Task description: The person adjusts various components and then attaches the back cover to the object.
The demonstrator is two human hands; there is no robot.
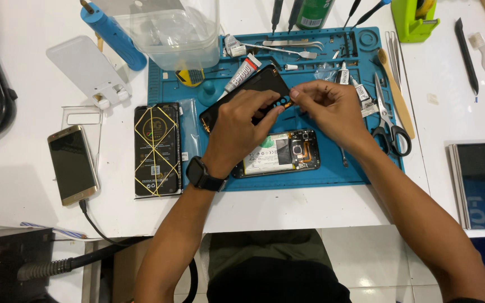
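A flat black phone back panel [248,92] is held tilted just above the blue silicone repair mat [332,168]. The left hand [237,132] lies over its lower end, grip closed on it, probably to steady it. The right hand [326,106] pinches narrowly at the panel's edge, on something too small to tell. Below the panel lies an opened phone with its battery showing [279,152] — scissors [388,115] right of it. The mat rests on a white desk [23,191].

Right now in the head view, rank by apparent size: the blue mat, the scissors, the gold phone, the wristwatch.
1. blue mat
2. gold phone
3. scissors, close to the phone, thinner
4. wristwatch
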